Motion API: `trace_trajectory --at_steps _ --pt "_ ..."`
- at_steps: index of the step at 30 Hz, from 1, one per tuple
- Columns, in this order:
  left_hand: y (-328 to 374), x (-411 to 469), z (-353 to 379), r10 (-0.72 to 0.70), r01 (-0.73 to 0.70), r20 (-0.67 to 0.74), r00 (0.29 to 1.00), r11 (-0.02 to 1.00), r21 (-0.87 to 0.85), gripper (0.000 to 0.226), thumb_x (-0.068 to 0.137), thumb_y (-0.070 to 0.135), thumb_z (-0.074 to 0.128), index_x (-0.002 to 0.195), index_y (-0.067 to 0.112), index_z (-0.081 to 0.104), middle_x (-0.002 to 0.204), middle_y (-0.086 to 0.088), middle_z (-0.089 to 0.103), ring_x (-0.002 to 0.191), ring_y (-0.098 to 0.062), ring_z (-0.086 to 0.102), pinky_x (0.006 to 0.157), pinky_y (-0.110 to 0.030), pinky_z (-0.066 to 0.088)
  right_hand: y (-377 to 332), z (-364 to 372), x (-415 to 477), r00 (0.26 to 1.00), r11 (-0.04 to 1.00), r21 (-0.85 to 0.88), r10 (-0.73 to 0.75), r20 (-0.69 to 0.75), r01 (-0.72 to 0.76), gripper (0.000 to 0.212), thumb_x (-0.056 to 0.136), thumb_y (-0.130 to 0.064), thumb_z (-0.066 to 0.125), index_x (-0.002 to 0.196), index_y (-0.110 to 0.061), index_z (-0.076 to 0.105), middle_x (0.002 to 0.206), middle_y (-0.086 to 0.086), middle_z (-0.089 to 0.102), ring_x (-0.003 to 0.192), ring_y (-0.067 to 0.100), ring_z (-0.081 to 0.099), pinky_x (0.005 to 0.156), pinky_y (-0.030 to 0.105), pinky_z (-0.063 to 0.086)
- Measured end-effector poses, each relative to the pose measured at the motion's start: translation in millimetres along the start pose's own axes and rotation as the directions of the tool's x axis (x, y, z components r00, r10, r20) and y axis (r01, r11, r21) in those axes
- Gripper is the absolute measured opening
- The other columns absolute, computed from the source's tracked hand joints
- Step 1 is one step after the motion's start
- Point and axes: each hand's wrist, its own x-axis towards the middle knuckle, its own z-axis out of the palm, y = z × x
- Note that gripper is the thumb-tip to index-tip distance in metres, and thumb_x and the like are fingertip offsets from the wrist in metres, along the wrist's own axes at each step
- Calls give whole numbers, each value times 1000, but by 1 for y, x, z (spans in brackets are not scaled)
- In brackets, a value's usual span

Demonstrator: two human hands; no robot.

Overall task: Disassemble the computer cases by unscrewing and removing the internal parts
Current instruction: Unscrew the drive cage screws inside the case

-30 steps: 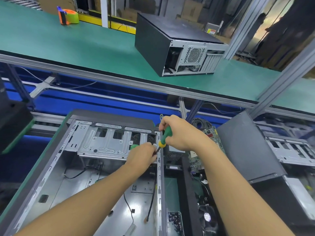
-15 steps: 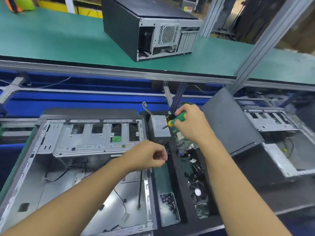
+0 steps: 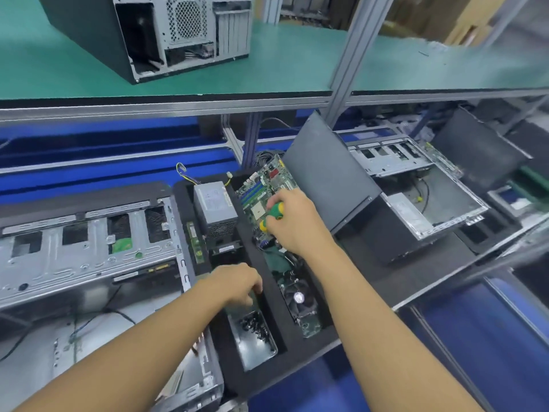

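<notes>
An open grey computer case (image 3: 89, 251) lies on its side at the left, its inside bare metal with loose cables. My left hand (image 3: 237, 282) hovers just past the case's right edge, fingers curled downward over a small metal tray (image 3: 261, 352) that holds several black screws; anything between the fingertips is hidden. My right hand (image 3: 297, 227) grips a green and yellow screwdriver (image 3: 274, 214) above a removed motherboard (image 3: 267, 181).
A black foam organiser (image 3: 297, 347) holds a power supply (image 3: 214, 206), a memory stick (image 3: 194, 242) and a cooler fan (image 3: 298, 297). A black side panel (image 3: 326, 176) leans at the right beside another open case (image 3: 421, 188). A closed case (image 3: 142, 34) sits on the green shelf (image 3: 297, 63).
Both hands left the case's right rim and moved right. The left hand now sits over the screw tray, and the right hand carried the screwdriver over the motherboard. The view swung right and down.
</notes>
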Motion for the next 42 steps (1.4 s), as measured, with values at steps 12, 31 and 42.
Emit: trace_trajectory --at_steps 12,31,42 --pt "-96 -143 -42 -416 21 -376 828 693 -721 18 95 26 57 88 31 72 50 11 55 45 -3 43 47 -22 34 -96 4 26 946 926 219 -275 -172 309 25 101 -31 59 92 -13 46 63 -12 62 66 -10 56 54 9 38" --pt "-120 -143 53 -629 -493 113 769 -696 -523 96 71 19 82 151 7 28 144 -14 41 120 -36 54 75 -38 61 -142 72 58 939 930 179 -336 67 320 22 105 -37 48 102 -17 39 92 9 66 74 8 62 53 21 42" --pt "-123 -131 58 -671 -524 138 729 -676 -517 99 79 6 78 155 0 15 141 -20 45 117 -37 57 67 -37 62 -141 76 61 940 935 158 -333 79 318 24 105 -38 48 104 -16 40 91 9 63 80 28 59 56 32 42"
